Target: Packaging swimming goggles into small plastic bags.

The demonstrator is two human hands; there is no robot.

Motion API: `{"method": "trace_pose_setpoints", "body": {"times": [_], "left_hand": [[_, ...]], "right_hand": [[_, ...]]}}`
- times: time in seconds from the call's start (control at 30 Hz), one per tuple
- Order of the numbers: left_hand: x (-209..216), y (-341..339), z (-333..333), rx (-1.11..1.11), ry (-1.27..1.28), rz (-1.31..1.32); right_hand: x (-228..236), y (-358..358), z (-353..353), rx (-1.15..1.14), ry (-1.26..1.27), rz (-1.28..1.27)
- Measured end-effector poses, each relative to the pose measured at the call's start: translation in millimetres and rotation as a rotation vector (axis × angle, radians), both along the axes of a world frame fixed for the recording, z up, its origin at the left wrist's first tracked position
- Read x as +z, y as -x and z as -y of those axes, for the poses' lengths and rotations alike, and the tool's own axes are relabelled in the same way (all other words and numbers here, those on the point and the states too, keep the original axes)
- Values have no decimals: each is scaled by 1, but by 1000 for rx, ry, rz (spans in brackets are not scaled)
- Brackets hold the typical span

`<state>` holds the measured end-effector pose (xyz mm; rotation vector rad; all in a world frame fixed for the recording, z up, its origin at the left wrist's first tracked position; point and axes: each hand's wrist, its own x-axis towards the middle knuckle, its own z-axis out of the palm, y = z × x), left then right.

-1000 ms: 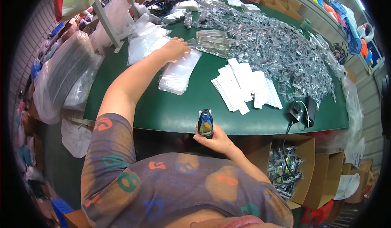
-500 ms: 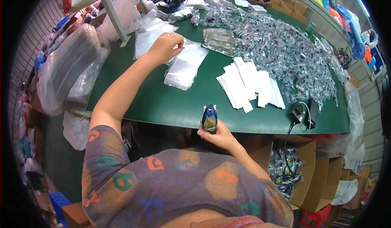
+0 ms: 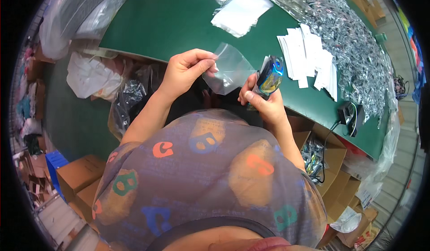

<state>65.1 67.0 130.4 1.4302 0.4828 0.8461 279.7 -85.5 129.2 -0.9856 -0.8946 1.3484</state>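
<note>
Between thumb and fingers, my left hand [image 3: 187, 74] pinches a single clear plastic bag [image 3: 233, 67], which hangs over the table's near edge. Close to the bag's right side, my right hand [image 3: 268, 107] is closed around what looks like folded swim goggles [image 3: 272, 76], dark with shiny blue and gold lenses. The bag and the goggles are very close; whether they touch I cannot tell. Beyond my hands lies a stack of clear bags [image 3: 242, 12] on the green table. White paper cards [image 3: 309, 56] are fanned out to the right of the goggles.
A broad heap of small clear packets [image 3: 354, 49] covers the right side of the green table [image 3: 156, 22]. A black adapter with a cable [image 3: 347, 114] sits at the near right edge. Below it stands a cardboard box [image 3: 333, 161] holding shiny packets. Large plastic-wrapped bundles [image 3: 74, 13] are at the left.
My left hand has come back from the bag stack with one bag, toward my right hand. The goggles have moved up and right in the picture. The view has also shifted downward.
</note>
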Motion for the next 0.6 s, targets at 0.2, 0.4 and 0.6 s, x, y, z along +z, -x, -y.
{"method": "trace_pose_setpoints", "body": {"times": [0.2,0.4,0.6], "left_hand": [[11,15,13,123,-247,-201],[27,7,17,190,-581,-146],[40,-2,18,197,-823,-145]], "right_hand": [[19,23,-3,20,17,7],[42,29,-4,-23,-31,17],[43,33,-20,-188,-71,65]]}}
